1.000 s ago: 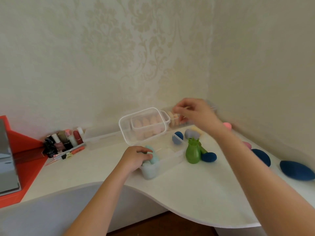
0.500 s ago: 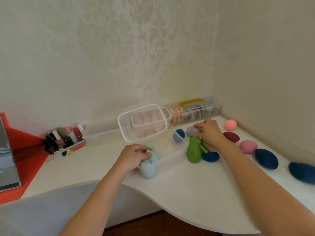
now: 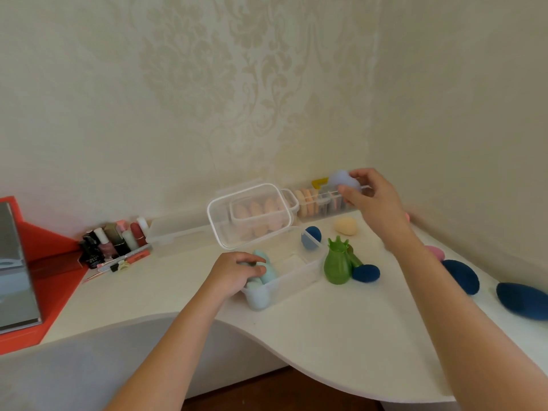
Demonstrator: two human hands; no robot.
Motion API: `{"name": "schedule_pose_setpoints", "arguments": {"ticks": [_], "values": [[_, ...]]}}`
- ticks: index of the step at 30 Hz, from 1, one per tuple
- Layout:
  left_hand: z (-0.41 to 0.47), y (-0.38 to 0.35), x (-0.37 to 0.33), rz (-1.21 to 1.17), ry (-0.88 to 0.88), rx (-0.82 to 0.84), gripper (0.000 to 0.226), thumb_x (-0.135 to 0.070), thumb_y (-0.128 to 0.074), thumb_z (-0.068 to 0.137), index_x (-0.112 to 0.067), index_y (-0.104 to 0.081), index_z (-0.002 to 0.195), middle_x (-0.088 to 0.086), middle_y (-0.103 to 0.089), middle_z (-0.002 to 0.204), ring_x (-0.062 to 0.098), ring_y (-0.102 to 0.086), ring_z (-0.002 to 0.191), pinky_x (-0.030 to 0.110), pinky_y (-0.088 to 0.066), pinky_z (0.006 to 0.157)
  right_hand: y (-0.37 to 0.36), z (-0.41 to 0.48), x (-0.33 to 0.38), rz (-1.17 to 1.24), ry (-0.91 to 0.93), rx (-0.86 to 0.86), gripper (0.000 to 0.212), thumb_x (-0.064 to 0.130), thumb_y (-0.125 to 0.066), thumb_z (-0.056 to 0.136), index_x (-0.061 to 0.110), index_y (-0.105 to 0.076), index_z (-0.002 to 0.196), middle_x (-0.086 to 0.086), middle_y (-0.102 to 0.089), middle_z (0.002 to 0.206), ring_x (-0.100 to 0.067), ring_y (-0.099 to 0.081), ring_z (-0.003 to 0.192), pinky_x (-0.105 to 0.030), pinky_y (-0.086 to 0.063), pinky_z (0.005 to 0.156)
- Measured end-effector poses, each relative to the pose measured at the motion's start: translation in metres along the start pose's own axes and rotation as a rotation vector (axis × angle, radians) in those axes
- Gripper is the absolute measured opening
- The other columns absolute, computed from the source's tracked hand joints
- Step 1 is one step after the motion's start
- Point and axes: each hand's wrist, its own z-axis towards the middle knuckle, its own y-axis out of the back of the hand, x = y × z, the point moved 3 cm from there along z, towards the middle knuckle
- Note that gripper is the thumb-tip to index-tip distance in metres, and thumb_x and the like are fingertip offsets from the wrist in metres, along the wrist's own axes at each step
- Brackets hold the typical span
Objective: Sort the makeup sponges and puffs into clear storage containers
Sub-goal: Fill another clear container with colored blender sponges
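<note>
My right hand [image 3: 375, 203] holds a pale lilac sponge [image 3: 341, 178] in the air above the long clear container of flat puffs [image 3: 314, 203] at the back wall. My left hand [image 3: 234, 271] rests in the near end of a clear open tray [image 3: 296, 277], fingers closed on mint-green sponges [image 3: 267, 269]. A blue sponge [image 3: 311, 237] sits at the tray's far end. A clear lidded box [image 3: 249, 215] with peach sponges stands behind the tray. A beige sponge [image 3: 345, 226] lies loose on the table.
A green holder [image 3: 336, 264] and a dark blue sponge [image 3: 366, 273] stand right of the tray. Large blue sponges [image 3: 462, 275] [image 3: 522, 301] and a pink one [image 3: 434, 252] lie along the right wall. Nail polish bottles [image 3: 112, 243] and a red box [image 3: 44, 262] are at left.
My right hand picked the lilac sponge off the table beside the tray and lifted it up and back over the long puff container, uncovering the beige sponge. My left hand stayed put.
</note>
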Motion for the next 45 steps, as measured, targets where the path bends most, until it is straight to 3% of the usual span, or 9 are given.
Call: {"name": "schedule_pose_setpoints", "arguments": {"ticks": [6,10,16,21,28,35,37,41,45], "values": [[0.000,0.000,-0.001,0.014,0.002,0.003,0.017,-0.008,-0.073,0.078,-0.014,-0.072,0.093,0.005,-0.067,0.093,0.015,-0.060,0.074,0.019,-0.046,0.059,-0.024,-0.036,0.066,-0.212,0.193,0.286,0.024,0.037,-0.070,0.081,0.026,-0.062,0.101,0.009,-0.058,0.098,-0.005,-0.056,0.081,-0.012,-0.042,0.066],[-0.003,0.000,-0.003,0.008,-0.004,0.004,0.017,-0.004,-0.072,0.079,-0.011,-0.071,0.095,0.007,-0.064,0.090,0.012,-0.056,0.067,0.011,-0.042,0.048,-0.063,-0.059,0.068,-0.494,0.313,0.523,0.029,0.029,-0.073,0.078,0.020,-0.064,0.104,0.003,-0.059,0.102,-0.009,-0.054,0.083,-0.015,-0.040,0.068],[-0.006,0.001,-0.007,0.050,0.019,0.021,0.018,-0.007,-0.072,0.080,-0.014,-0.068,0.096,0.004,-0.062,0.092,0.012,-0.056,0.072,0.011,-0.042,0.050,-0.104,-0.073,0.036,-0.749,0.076,0.805,0.029,0.017,-0.054,0.088,0.015,-0.060,0.117,-0.006,-0.062,0.113,-0.021,-0.056,0.100,-0.023,-0.037,0.066],[-0.006,0.001,-0.007,0.084,0.034,0.036,0.019,-0.006,-0.070,0.080,-0.014,-0.070,0.098,0.003,-0.064,0.092,0.016,-0.058,0.079,0.016,-0.044,0.060,-0.109,-0.064,0.029,-0.809,-0.049,0.895,0.032,0.026,-0.063,0.086,0.013,-0.061,0.115,-0.006,-0.063,0.112,-0.021,-0.057,0.097,-0.025,-0.042,0.073],[-0.004,0.000,-0.005,0.117,0.038,0.035,0.014,-0.012,-0.069,0.080,-0.020,-0.065,0.091,-0.002,-0.061,0.084,0.011,-0.056,0.071,0.016,-0.041,0.056,-0.127,-0.057,0.026,-0.872,-0.007,0.963,0.029,0.023,-0.068,0.080,0.012,-0.063,0.106,-0.008,-0.063,0.107,-0.021,-0.052,0.090,-0.024,-0.038,0.069],[0.001,-0.002,-0.001,0.089,0.029,0.009,0.010,-0.013,-0.072,0.079,-0.019,-0.066,0.086,-0.007,-0.060,0.077,0.008,-0.056,0.068,0.015,-0.042,0.058,-0.144,-0.057,0.007,-1.020,-0.003,0.888,0.021,0.026,-0.066,0.083,0.009,-0.055,0.078,-0.001,-0.043,0.064,-0.019,-0.048,0.070,-0.022,-0.029,0.049],[0.002,-0.001,0.000,0.089,0.030,0.010,0.010,-0.013,-0.072,0.079,-0.019,-0.067,0.087,-0.007,-0.061,0.078,0.011,-0.057,0.072,0.015,-0.042,0.060,-0.139,-0.057,0.008,-0.993,-0.033,0.933,0.025,0.030,-0.065,0.084,0.010,-0.055,0.074,-0.001,-0.048,0.066,-0.017,-0.046,0.065,-0.022,-0.032,0.052],[0.004,-0.001,0.000,0.099,0.004,0.016,0.008,-0.017,-0.071,0.081,-0.019,-0.067,0.087,-0.004,-0.062,0.084,0.007,-0.055,0.070,0.016,-0.041,0.059,-0.116,-0.057,0.021,-0.811,-0.077,0.994,0.039,0.043,-0.057,0.088,0.009,-0.067,0.102,-0.004,-0.066,0.093,-0.017,-0.056,0.084,-0.026,-0.041,0.074],[0.004,0.001,0.000,0.118,0.008,0.061,0.029,-0.035,-0.077,0.074,-0.018,-0.067,0.095,-0.004,-0.064,0.090,0.008,-0.058,0.076,0.019,-0.042,0.060,-0.105,-0.062,0.021,-0.673,-0.080,0.886,0.018,0.021,-0.058,0.089,0.017,-0.057,0.107,0.000,-0.062,0.108,-0.016,-0.055,0.096,-0.022,-0.042,0.074]]}}
